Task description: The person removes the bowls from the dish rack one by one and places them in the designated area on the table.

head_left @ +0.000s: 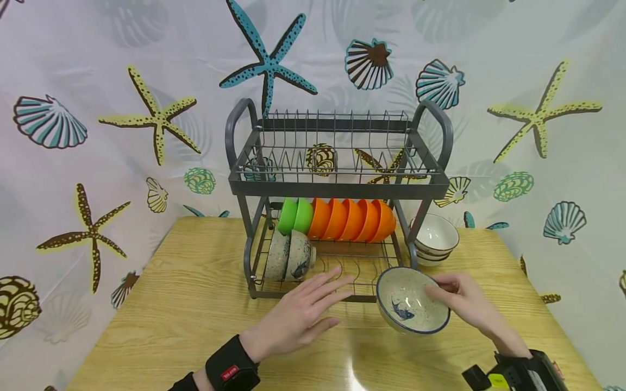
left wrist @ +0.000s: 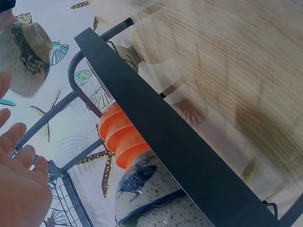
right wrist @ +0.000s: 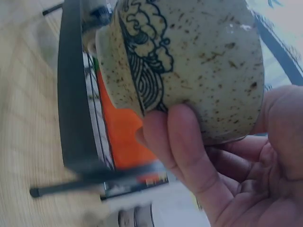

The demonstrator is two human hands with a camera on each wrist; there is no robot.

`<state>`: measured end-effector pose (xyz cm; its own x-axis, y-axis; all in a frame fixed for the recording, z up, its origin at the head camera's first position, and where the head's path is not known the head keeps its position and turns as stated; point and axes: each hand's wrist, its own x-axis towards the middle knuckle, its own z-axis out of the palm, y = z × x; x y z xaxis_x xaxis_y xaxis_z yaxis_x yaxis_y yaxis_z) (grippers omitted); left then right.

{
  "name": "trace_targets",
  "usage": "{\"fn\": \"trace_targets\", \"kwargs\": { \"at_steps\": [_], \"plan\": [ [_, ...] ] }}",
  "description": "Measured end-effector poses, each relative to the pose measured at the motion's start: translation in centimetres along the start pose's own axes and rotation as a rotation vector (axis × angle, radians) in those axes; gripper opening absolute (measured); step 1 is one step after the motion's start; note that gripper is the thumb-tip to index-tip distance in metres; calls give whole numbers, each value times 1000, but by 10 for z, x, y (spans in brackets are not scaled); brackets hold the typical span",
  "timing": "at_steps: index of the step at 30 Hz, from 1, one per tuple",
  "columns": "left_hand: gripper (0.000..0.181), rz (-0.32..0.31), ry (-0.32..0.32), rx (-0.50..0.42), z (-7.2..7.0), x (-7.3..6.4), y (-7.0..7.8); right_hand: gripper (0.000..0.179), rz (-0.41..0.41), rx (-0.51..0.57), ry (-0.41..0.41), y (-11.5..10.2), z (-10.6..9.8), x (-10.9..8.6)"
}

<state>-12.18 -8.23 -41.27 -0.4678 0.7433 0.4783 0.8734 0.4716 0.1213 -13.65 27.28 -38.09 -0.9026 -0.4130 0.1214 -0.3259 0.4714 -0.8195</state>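
Observation:
My right hand pinches the rim of a speckled bowl with a blue fish inside, held tilted in front of the rack's lower right corner. In the right wrist view, fingers support the outside of this bowl. My left hand is held out before the lower tier, fingers spread, holding nothing. Beyond it, two speckled bowls stand on edge at the lower tier's left. Behind them are two green bowls and a row of several orange bowls on the grey dish rack.
White bowls are stacked on the wooden table just right of the rack. The upper tier has wire slots and curved side handles. A patterned cloth hangs behind.

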Motion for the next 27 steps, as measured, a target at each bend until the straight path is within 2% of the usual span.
{"fn": "trace_targets", "kwargs": {
  "at_steps": [7, 13, 23, 27],
  "plan": [
    [57, -28, 0, -13, -1, -3, -5, 31, 153, -33, 13, 27, -28, -16],
    [58, -53, 0, -37, -1, -4, -8, 35, 275, -63, 58, 55, -43, -24],
    [62, -94, -17, -35, 2, -7, -12, 49, 430, -102, 75, 90, -49, -23],
    [62, -100, -17, -40, 2, -7, -12, 50, 458, -149, 83, 100, -48, -19]
  ]
}}
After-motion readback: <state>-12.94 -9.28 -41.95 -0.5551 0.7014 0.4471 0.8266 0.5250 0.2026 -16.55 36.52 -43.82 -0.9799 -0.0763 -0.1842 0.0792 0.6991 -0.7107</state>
